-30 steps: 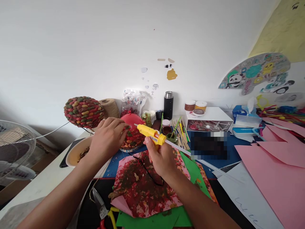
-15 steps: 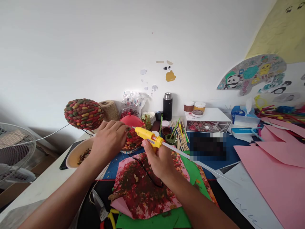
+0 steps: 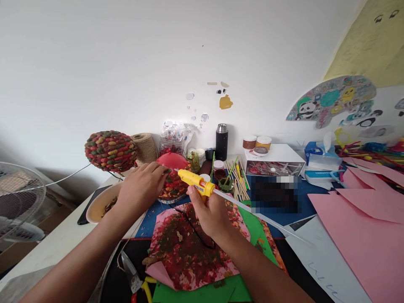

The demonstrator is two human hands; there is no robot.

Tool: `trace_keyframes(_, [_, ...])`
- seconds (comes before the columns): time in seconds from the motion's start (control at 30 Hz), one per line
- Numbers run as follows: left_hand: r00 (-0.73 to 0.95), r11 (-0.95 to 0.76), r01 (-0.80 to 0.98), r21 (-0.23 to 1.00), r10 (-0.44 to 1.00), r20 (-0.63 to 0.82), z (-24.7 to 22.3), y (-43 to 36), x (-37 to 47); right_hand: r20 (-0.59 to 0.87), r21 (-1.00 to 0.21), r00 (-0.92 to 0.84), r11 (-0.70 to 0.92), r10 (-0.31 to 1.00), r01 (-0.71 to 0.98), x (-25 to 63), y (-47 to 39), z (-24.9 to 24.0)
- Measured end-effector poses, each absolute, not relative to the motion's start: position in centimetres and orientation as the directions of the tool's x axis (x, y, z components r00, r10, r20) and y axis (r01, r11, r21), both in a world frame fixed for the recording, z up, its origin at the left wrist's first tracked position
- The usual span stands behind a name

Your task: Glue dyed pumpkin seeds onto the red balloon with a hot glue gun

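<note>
My right hand [image 3: 211, 210] is closed round a yellow hot glue gun [image 3: 195, 182], whose nozzle points left. A long clear glue stick [image 3: 261, 216] sticks out of its back. Between the fingertips of my left hand [image 3: 143, 185] is a small dark green piece, seemingly a painted peanut shell [image 3: 169, 171], close to the nozzle. Behind both hands stands a red balloon [image 3: 173, 160], its lower part covered with red, green and yellow shells. My left hand partly hides it. Below lies paint-smeared pink paper [image 3: 195, 269] with a bare peanut shell [image 3: 179, 236] and a black cord [image 3: 194, 229] across it.
A shell-covered ball [image 3: 110, 150] and twine spool [image 3: 144, 147] stand back left, above a bowl [image 3: 96, 206] of shells. Scissors [image 3: 131, 269] lie front left. Paint jars [image 3: 225, 185], wooden sticks [image 3: 241, 185] and a black flask [image 3: 221, 143] stand behind. Pink sheets [image 3: 362, 235] lie right.
My left hand has shifted slightly left and down, with the small piece still at its fingertips. The glue gun stays almost in place, and the whole view has shifted slightly.
</note>
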State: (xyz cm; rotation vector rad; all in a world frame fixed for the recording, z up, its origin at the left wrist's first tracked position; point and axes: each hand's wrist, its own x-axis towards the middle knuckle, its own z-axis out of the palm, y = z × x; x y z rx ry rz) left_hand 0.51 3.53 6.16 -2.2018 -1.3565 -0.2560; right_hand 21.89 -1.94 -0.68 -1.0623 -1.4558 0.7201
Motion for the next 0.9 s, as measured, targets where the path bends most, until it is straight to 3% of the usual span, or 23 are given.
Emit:
trace_keyframes(0.53, [0.333, -0.293, 0.943, -0.157, 0.844, 0.422, 6.12, 4.17, -0.04, 0.506, -0.837, 0.057, 0.474, 0.861, 0.272, 21.62, -1.96, -1.16])
trace_keyframes(0.77, [0.300, -0.301, 0.951, -0.067, 0.852, 0.429, 5.93, 4.21, -0.27, 0.422, -0.882, 0.009, 0.408, 0.907, 0.238, 21.87, -2.09, -1.33])
trace_keyframes(0.9, [0.320, -0.315, 0.945, -0.085, 0.842, 0.435, 5.69, 4.19, -0.23, 0.393, -0.895, -0.011, 0.385, 0.920, 0.226, 21.94, -2.14, -1.34])
